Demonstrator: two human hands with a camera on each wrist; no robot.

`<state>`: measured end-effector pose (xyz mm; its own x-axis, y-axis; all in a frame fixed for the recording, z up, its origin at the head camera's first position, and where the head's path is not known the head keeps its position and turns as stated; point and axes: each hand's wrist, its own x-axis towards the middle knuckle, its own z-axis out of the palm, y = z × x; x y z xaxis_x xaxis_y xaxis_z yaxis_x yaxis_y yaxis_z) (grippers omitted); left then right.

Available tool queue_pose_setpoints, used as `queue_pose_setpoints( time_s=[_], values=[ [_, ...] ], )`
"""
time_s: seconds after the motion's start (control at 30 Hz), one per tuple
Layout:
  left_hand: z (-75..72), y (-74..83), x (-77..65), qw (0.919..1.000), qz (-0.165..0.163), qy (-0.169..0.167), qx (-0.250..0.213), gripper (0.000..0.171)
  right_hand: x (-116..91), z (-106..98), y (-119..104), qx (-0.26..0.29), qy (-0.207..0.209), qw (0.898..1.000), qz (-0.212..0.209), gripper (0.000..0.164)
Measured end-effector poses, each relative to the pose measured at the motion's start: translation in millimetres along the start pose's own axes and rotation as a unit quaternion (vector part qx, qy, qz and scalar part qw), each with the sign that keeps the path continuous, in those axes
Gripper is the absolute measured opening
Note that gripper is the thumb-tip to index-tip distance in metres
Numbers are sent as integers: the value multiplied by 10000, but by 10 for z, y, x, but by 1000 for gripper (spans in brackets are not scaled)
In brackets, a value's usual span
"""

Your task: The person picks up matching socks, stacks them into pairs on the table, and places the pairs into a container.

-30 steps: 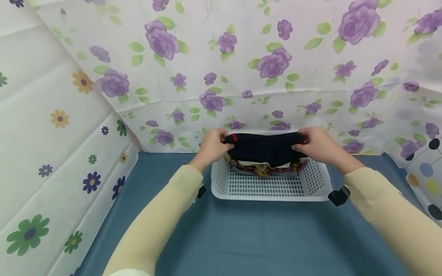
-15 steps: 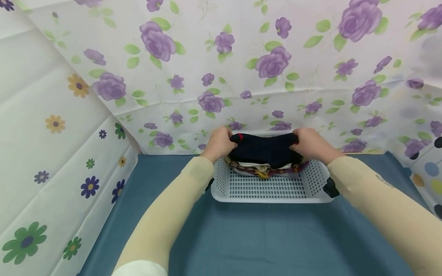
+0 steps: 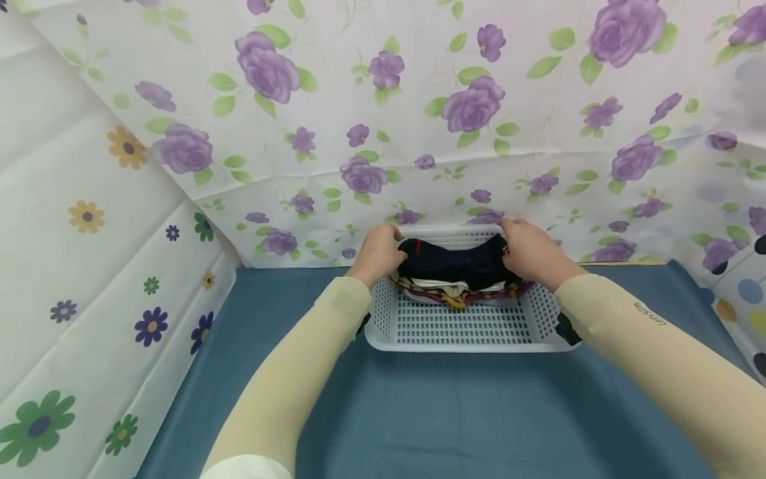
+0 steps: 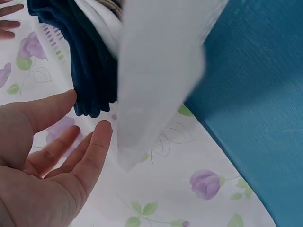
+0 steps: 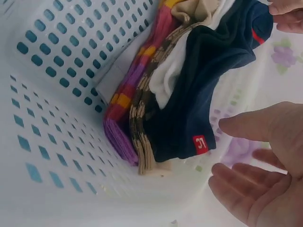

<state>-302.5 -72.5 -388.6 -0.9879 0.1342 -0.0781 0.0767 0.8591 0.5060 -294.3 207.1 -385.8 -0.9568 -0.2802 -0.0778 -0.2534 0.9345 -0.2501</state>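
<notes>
A navy sock with a small red label (image 5: 182, 113) lies folded on top of a stack of folded socks in a white plastic basket (image 3: 467, 347). Beside it in the right wrist view show a white sock (image 5: 165, 82), a camouflage-patterned sock (image 5: 140, 118) and a striped purple, red and yellow sock (image 5: 124, 106). My left hand (image 3: 378, 255) is at the navy sock's left end, its thumb (image 4: 64, 101) by the cloth edge and fingers spread. At the other end my right hand (image 3: 529, 251) has its thumb and fingers apart, just off the cloth.
The basket stands on a blue cloth-covered surface (image 3: 455, 412), against a white flowered backdrop (image 3: 419, 146). A similar sheet (image 3: 84, 266) hangs at the left, and a dotted one (image 3: 745, 293) at the right. The basket's slotted front floor (image 3: 461, 326) is uncovered.
Both hands held the navy sock by its ends earlier. It has been lowered onto the stack, the right hand has come slightly inward, and both hands have let go.
</notes>
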Motion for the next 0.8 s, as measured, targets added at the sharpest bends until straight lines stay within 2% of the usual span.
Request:
queue_pose_setpoints(
  time_s=[0.27,0.37,0.47,0.53,0.63,0.7,0.8],
  values=[
    [-10,30,38,9998,200,3,83,33,0,11,49,-53,-234,9995,-214,43],
    [-85,53,45,9993,349,46,-119,33,-56,-66,89,78,-316,9993,-161,42],
    [-227,101,10,9978,533,200,-339,34,-160,-182,143,340,-288,9990,-13,43],
    [-348,133,-58,9965,638,443,-306,36,-265,-266,171,504,-143,9986,52,45],
    [-543,150,-236,9923,733,990,-74,40,-475,-383,186,628,289,9976,59,48],
    [-663,122,-395,9863,817,1430,42,42,-646,-439,192,611,680,9958,89,50],
    [-798,2,-675,9723,1009,2105,101,44,-917,-480,191,568,1369,9888,190,51]
  ],
)
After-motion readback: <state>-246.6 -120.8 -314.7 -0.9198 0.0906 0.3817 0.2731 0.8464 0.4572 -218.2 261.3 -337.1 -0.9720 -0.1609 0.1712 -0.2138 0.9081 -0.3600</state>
